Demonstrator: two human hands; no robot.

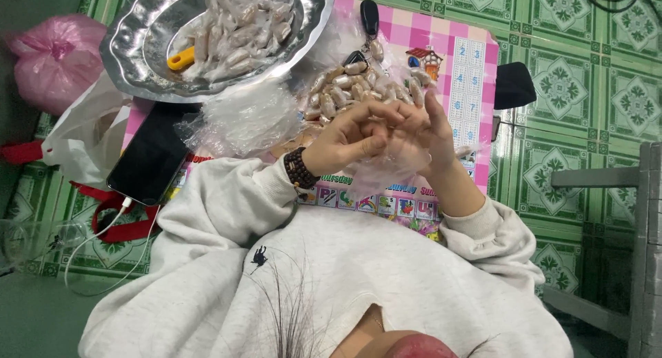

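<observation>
The head camera looks down over a person in a pale grey sweatshirt [331,275] who sits at a pink checked children's board [441,48] laid over a green patterned tile floor [593,89]. Near the centre of the view both hands meet above the board. The left hand [345,141], with a dark bead bracelet [300,168] on its wrist, has its fingers curled inward, thumb and forefinger pressed together as if pinching something small; what sits between them is too hidden to tell. The right hand [420,134] has its fingers raised and loosely spread, and a thin clear plastic wrapper [386,168] appears to hang below the palms. At twelve o'clock from the hands lies a heap of small wrapped candies [358,89], pale brown ovals in clear film. They look light and firm, while the film is likely slick and crinkly, so a pinch at the twisted ends would probably hold best. At ten o'clock a scalloped metal tray [138,55] holds more wrapped candies and a yellow-handled tool [181,59]. At nine o'clock a black smartphone [148,158] lies plugged into a white cable [103,241]. A car key fob [370,17] rests at twelve o'clock, farther off. A pink plastic bag [55,58] sits at the far left.
</observation>
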